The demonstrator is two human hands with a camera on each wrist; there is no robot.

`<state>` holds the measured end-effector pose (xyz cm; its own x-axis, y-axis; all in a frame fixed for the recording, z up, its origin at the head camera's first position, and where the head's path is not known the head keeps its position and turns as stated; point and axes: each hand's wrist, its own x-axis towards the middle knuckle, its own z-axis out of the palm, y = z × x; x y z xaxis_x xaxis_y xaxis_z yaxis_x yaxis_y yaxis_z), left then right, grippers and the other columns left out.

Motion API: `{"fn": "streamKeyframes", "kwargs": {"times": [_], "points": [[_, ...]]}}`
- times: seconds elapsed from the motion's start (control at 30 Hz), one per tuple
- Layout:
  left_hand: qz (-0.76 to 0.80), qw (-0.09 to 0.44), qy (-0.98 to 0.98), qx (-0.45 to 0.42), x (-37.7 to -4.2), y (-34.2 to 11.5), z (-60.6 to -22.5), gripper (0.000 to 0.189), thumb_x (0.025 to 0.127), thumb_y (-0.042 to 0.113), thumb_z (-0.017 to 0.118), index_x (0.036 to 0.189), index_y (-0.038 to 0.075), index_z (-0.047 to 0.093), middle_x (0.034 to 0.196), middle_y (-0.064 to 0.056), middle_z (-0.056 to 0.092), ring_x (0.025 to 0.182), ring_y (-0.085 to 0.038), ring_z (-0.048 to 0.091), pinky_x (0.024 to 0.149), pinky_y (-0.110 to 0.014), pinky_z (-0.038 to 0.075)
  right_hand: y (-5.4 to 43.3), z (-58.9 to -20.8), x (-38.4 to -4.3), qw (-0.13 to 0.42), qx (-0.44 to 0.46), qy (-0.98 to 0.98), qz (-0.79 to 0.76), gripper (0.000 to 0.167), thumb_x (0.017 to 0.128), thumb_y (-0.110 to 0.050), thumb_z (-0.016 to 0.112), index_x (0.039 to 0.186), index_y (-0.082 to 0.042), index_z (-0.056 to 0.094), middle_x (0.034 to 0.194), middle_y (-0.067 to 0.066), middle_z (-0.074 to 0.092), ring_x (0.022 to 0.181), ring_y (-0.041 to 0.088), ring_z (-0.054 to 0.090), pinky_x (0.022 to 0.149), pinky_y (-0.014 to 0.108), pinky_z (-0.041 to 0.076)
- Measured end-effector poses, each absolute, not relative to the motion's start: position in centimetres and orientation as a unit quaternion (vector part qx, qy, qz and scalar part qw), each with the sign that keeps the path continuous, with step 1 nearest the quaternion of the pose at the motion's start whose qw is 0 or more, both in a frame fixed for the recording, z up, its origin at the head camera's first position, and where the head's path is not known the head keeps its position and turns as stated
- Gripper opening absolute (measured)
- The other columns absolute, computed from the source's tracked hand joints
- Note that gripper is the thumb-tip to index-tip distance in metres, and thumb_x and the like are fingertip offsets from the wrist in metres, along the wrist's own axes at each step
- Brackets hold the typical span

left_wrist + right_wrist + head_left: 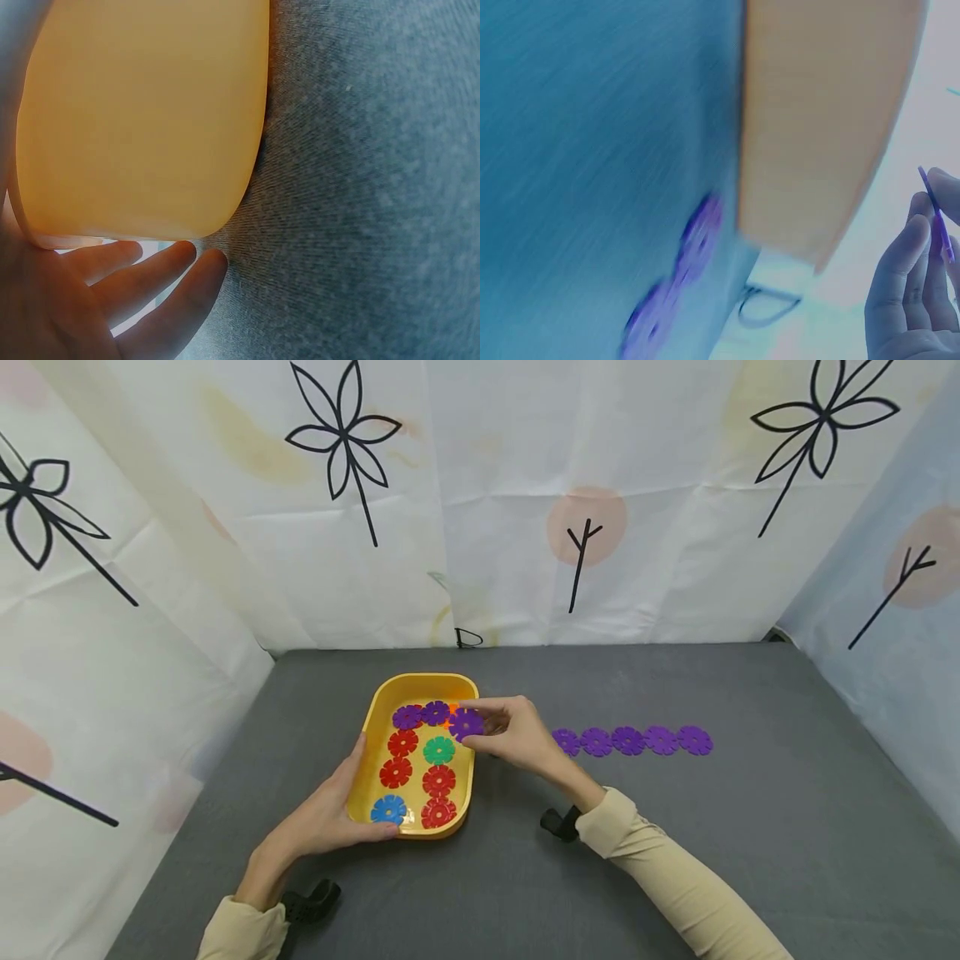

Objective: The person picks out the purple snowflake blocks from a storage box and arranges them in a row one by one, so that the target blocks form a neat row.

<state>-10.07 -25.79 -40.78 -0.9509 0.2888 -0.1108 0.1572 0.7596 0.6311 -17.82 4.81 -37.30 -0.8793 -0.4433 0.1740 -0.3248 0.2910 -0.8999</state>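
My left hand (322, 810) grips a yellow plastic tray (427, 682) at its near left corner, with the thumb at the near rim. In the left wrist view, the fingers (176, 296) bend along the tray's outer wall (142, 120). Over the tray's right rim, my right hand (517, 733) pinches a purple flower-shaped disc (466, 724) between thumb and fingers. The right wrist view shows this disc edge-on. Inside the tray lie two purple discs (435, 713), several red discs (438, 781), a green disc (438, 750), a blue disc (388, 809) and a partly hidden orange piece.
A row of several purple discs (628, 741) lies on the grey table (675, 843), right of the tray. I cannot tell whether they are joined. White cloth (510, 460) with drawn flowers hangs behind the table. A black strap (561, 824) sits at each wrist.
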Motion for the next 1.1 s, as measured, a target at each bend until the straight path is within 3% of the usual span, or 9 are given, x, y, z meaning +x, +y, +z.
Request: {"fn": "streamKeyframes", "kwargs": {"times": [0.33, 0.57, 0.87, 0.97, 1.03, 1.1], "points": [[0.323, 0.097, 0.935, 0.112, -10.0, -25.7, -40.9, 0.135, 0.074, 0.058, 0.084, 0.165, 0.017, -0.008, 0.167, -0.018, 0.020, 0.135, -0.033, 0.044, 0.106, -0.050, 0.052, 13.6, -37.9, -17.4, 0.041, -0.185, 0.833, -0.521, 0.050, 0.086, -0.009, 0.082, 0.133, -0.004, 0.068, 0.127, 0.021, 0.071, 0.083, 0.009, 0.066, 0.072, 0.024, 0.053], [0.324, 0.096, 0.934, 0.112, -10.1, -25.7, -41.2, 0.136, 0.074, 0.058, 0.084, 0.165, 0.017, -0.008, 0.168, -0.019, 0.020, 0.136, -0.034, 0.043, 0.109, -0.054, 0.049, 20.4, -38.6, -17.0, 0.043, -0.121, 0.861, -0.493, 0.054, 0.089, -0.012, 0.079, 0.139, 0.000, 0.061, 0.138, 0.028, 0.062, 0.093, 0.002, 0.066, 0.074, 0.021, 0.056], [0.326, 0.097, 0.934, 0.112, -10.1, -25.6, -41.1, 0.136, 0.074, 0.058, 0.084, 0.165, 0.016, -0.008, 0.167, -0.020, 0.020, 0.135, -0.034, 0.044, 0.108, -0.053, 0.049, 27.7, -38.6, -16.9, 0.052, -0.036, 0.889, -0.453, 0.065, 0.092, -0.024, 0.077, 0.147, 0.002, 0.052, 0.148, 0.037, 0.048, 0.084, -0.014, 0.060, 0.066, 0.027, 0.057], [0.327, 0.096, 0.933, 0.112, -10.1, -25.6, -41.1, 0.135, 0.075, 0.057, 0.084, 0.165, 0.016, -0.007, 0.168, -0.020, 0.020, 0.135, -0.034, 0.044, 0.108, -0.053, 0.049, 29.7, -38.4, -17.1, 0.063, -0.014, 0.898, -0.435, 0.068, 0.094, -0.029, 0.076, 0.149, 0.002, 0.049, 0.149, 0.037, 0.046, 0.083, -0.014, 0.060, 0.068, 0.028, 0.057], [0.326, 0.098, 0.934, 0.111, -10.1, -25.6, -41.1, 0.135, 0.075, 0.057, 0.084, 0.165, 0.016, -0.007, 0.168, -0.020, 0.020, 0.136, -0.035, 0.043, 0.107, -0.052, 0.050, 30.9, -38.3, -17.3, 0.071, -0.006, 0.903, -0.423, 0.069, 0.095, -0.030, 0.075, 0.150, 0.002, 0.047, 0.150, 0.038, 0.044, 0.092, -0.002, 0.066, 0.073, 0.031, 0.058], [0.327, 0.099, 0.933, 0.110, -10.1, -25.6, -41.1, 0.134, 0.075, 0.057, 0.084, 0.165, 0.016, -0.007, 0.168, -0.020, 0.019, 0.136, -0.035, 0.043, 0.107, -0.052, 0.051, 32.0, -38.2, -17.5, 0.079, -0.001, 0.909, -0.409, 0.069, 0.096, -0.030, 0.073, 0.150, 0.003, 0.046, 0.150, 0.040, 0.042, 0.102, 0.018, 0.072, 0.078, 0.035, 0.060]]}}
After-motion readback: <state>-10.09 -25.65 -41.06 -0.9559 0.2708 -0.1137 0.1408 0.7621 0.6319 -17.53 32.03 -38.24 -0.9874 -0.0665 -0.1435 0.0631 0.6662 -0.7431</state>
